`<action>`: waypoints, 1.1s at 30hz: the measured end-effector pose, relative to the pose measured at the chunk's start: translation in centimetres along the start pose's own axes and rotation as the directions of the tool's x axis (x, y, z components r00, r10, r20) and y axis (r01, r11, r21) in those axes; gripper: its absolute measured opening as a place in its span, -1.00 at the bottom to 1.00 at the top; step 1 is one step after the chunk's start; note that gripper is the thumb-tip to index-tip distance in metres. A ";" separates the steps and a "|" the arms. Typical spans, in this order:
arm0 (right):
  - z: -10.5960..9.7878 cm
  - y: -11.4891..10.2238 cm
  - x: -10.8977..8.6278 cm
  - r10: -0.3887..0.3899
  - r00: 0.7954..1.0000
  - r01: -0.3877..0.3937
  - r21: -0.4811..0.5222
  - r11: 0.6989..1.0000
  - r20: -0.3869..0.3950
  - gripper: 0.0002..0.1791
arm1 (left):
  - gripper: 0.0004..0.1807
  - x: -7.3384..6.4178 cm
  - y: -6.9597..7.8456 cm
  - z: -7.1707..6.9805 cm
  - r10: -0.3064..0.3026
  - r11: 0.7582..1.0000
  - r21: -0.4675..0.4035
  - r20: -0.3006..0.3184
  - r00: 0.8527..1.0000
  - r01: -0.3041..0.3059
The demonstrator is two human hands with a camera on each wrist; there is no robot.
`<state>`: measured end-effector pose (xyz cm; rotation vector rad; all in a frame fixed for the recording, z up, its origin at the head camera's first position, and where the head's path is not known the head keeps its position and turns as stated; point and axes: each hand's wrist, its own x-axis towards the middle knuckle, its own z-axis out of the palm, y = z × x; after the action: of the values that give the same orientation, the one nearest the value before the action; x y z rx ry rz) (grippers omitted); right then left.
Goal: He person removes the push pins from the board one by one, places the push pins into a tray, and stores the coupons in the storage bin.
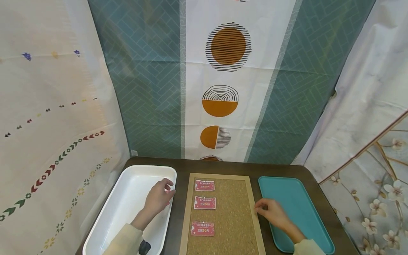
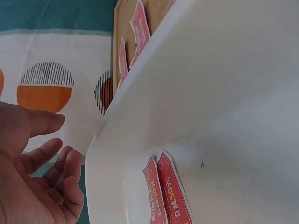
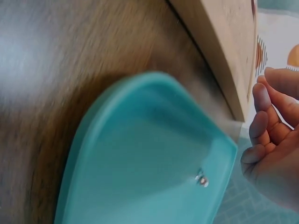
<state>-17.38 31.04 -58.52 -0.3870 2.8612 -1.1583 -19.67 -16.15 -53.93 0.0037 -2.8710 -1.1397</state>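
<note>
Cream sleeve (image 1: 124, 242) nearest; left hand (image 1: 157, 198), thumb apart, over left white tray (image 1: 127, 182); right hand (image 1: 273, 212), fingertips together, contents unclear; best lift coupons (image 2: 176, 198) singly.

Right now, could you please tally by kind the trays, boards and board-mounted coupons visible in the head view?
Trays: 2
Corkboard: 1
Coupons on the corkboard: 3
Total: 6
</note>
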 end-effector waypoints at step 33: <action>5.5 -5.8 2.0 -0.027 0.991 0.004 0.178 0.984 0.129 -0.95 | -0.67 -3.3 4.5 4.6 0.151 0.981 -0.139 0.110 0.982 -0.135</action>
<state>-17.37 22.77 -58.36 -0.4595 2.6235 -1.3244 -16.57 -9.65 -54.31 -0.2827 -2.8350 -1.3392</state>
